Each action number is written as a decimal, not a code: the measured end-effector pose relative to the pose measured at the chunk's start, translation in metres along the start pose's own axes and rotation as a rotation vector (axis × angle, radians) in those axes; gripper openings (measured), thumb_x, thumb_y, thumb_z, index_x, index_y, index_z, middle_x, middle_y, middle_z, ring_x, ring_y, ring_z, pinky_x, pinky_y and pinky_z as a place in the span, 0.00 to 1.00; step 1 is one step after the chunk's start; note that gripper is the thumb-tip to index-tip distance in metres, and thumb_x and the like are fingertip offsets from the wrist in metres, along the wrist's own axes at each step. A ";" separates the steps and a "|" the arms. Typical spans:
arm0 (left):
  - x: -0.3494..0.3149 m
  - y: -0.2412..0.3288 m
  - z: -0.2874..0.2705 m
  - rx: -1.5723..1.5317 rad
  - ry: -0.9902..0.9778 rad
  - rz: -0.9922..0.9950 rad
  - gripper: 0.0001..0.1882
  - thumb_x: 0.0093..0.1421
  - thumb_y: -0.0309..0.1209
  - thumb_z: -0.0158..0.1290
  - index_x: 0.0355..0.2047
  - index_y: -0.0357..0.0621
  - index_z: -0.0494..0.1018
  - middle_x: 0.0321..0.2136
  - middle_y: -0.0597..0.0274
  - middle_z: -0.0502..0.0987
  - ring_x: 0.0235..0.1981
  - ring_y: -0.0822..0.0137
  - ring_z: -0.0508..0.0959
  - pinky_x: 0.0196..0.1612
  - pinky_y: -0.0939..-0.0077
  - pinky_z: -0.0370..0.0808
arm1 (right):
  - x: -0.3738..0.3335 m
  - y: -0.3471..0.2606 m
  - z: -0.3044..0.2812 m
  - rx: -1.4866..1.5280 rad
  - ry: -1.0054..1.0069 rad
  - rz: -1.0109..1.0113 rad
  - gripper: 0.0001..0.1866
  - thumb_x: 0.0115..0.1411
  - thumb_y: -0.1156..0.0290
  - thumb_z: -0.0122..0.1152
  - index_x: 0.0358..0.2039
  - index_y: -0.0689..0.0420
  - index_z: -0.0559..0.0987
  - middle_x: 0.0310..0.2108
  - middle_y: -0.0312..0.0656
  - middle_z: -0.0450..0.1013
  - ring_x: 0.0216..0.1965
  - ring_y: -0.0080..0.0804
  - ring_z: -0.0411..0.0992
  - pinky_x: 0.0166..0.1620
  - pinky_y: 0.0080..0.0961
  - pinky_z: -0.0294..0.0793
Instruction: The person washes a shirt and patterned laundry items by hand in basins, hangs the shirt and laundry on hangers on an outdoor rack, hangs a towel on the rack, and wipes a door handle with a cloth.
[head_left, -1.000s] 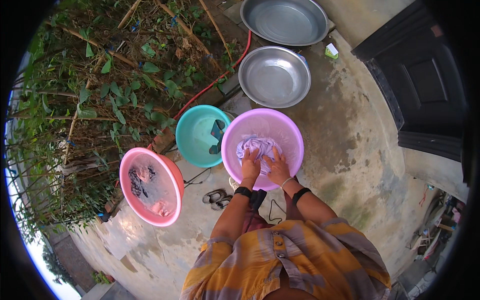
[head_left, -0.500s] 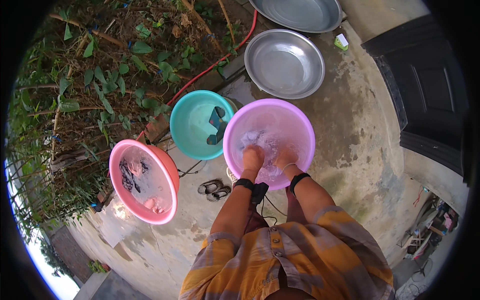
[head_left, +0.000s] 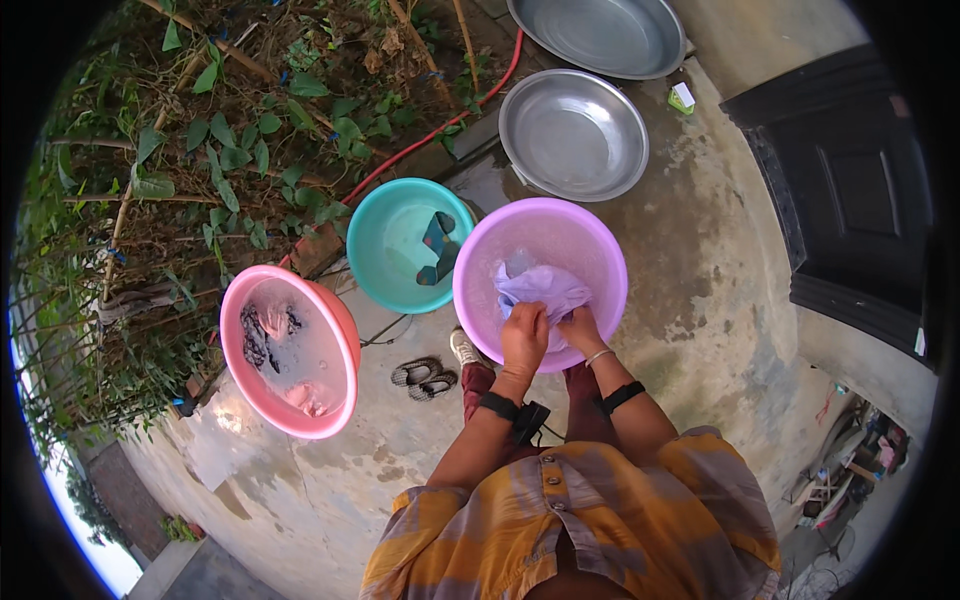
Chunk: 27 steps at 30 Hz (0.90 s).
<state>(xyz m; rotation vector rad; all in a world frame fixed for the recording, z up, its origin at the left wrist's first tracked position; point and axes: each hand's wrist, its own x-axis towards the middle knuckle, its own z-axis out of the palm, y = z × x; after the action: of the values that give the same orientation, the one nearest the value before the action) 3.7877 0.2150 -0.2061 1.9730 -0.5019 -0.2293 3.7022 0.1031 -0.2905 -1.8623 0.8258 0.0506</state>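
A wet lavender cloth (head_left: 546,287) is bunched up in the purple plastic basin (head_left: 613,245), partly raised above the cloudy water. My left hand (head_left: 526,336) is closed on the cloth's near edge, fingers curled in. Close beside it, my right hand (head_left: 579,330) grips the same cloth, its fingertips partly hidden behind the fabric. Both wrists are over the basin's near rim. The cloth's exact kind of garment cannot be made out.
Left of the purple basin stands a teal basin (head_left: 360,235) with a dark patterned cloth in water. Farther left, a pink basin (head_left: 345,330) holds soapy water and clothes. Metal basins (head_left: 515,150) stand beyond. Dark slip-on shoes (head_left: 423,378) lie on the concrete; a red hose (head_left: 420,140) edges the plants.
Both hands have come up out of the water toward me, drawing the lavender cloth up with them. The splashing in the purple basin has settled.
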 end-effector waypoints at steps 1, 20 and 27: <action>0.001 0.009 -0.003 0.053 -0.025 0.104 0.07 0.48 0.20 0.50 0.30 0.40 0.70 0.22 0.56 0.71 0.21 0.59 0.73 0.24 0.72 0.70 | -0.006 -0.001 -0.008 -0.113 -0.038 -0.049 0.14 0.44 0.73 0.58 0.34 0.61 0.74 0.34 0.46 0.72 0.37 0.35 0.71 0.37 0.27 0.70; -0.043 0.015 -0.031 0.023 -0.166 0.323 0.07 0.45 0.20 0.52 0.27 0.38 0.70 0.25 0.55 0.70 0.25 0.57 0.73 0.28 0.69 0.72 | 0.067 -0.074 -0.032 0.053 -0.398 0.195 0.05 0.44 0.72 0.56 0.22 0.60 0.72 0.12 0.32 0.61 0.11 0.18 0.56 0.12 0.20 0.52; -0.066 -0.080 -0.017 -0.126 0.157 -0.528 0.25 0.47 0.29 0.57 0.44 0.36 0.61 0.23 0.59 0.69 0.19 0.71 0.70 0.21 0.80 0.69 | -0.031 -0.129 -0.081 0.730 -0.166 0.109 0.08 0.45 0.86 0.44 0.24 0.58 0.67 0.21 0.28 0.61 0.21 0.12 0.58 0.23 0.11 0.57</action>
<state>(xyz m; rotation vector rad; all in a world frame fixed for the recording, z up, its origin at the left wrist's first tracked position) 3.7550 0.2882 -0.2744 1.9474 0.1418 -0.4195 3.7242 0.0795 -0.1382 -1.1113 0.7036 -0.0267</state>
